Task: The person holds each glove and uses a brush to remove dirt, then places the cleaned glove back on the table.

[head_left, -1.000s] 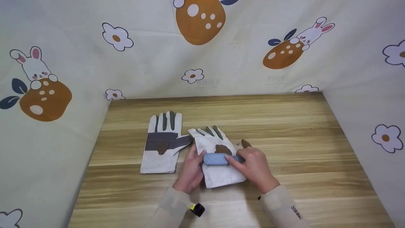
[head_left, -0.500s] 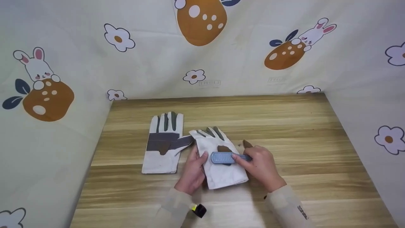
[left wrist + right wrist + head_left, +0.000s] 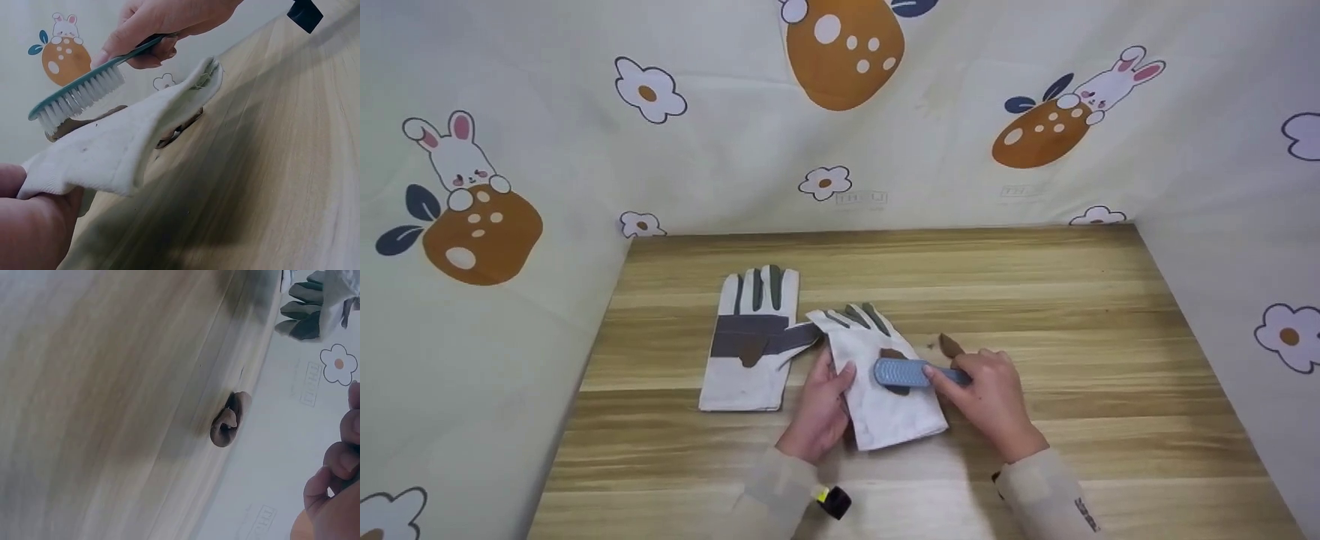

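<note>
My left hand (image 3: 819, 409) grips a white work glove (image 3: 896, 420) at its side edge, thumb on top and fingers beneath. My right hand (image 3: 990, 390) holds a blue-backed brush (image 3: 901, 372) by its dark handle, the thumb pressed along its back. White bristles (image 3: 81, 100) face down close over the glove in the left wrist view. A brown leaf-like piece (image 3: 894, 354) lies on the glove, partly covered by the brush head. To the left, a second glove (image 3: 741, 382) lies flat, palm up, with grey panels and another brown piece (image 3: 751, 349) on it.
A curled brown piece (image 3: 229, 422) lies on the wood-grain table (image 3: 1110, 315), just beyond my right hand. Dark specks (image 3: 931, 346) sit near it. Cloth walls (image 3: 735, 135) printed with rabbits and flowers enclose the table's back and sides. A black device (image 3: 834, 501) shows at my left wrist.
The brush has moved right across the held glove, away from my left thumb, with my right hand. More of the brown piece now shows around it. The flat glove stays put.
</note>
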Tool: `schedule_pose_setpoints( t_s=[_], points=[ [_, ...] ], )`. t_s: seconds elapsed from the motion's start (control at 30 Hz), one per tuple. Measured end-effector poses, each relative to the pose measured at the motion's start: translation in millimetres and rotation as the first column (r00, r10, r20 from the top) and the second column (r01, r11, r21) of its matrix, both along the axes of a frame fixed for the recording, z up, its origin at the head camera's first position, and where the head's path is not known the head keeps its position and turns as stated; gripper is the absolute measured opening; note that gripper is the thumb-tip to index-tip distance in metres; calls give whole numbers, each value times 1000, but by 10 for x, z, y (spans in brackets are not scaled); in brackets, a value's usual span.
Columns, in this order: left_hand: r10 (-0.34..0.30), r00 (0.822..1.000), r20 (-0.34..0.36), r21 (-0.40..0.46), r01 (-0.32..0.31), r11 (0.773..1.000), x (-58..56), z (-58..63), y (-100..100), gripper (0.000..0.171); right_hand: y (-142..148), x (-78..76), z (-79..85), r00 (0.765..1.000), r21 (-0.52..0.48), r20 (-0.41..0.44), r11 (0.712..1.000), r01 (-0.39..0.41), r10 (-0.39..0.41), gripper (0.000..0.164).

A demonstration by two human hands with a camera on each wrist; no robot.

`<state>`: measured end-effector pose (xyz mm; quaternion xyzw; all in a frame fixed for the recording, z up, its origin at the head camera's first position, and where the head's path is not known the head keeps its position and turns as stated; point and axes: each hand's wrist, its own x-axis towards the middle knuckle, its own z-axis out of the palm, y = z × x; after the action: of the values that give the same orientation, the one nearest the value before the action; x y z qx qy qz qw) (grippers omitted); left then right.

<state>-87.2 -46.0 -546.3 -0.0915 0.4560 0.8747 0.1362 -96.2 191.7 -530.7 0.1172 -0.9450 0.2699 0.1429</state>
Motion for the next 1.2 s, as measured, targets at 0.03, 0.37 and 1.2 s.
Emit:
schedule_pose_setpoints(
  t_s=[0.03,0.37,1.2],
  points=[
    [0,1000,-4,2,0,1000,2,-5,2,64,-14,13,-1,1000,-12,-9,1000,0,-1,40],
    [2,1000,11,19,-2,1000,27,-9,45,61,-162,115,-36,990,36,-73,992,-119,121,41],
    [-11,1000,10,43,10,999,62,-34,35,60,-70,126,-56,992,12,-119,999,-40,41,38]
  ],
)
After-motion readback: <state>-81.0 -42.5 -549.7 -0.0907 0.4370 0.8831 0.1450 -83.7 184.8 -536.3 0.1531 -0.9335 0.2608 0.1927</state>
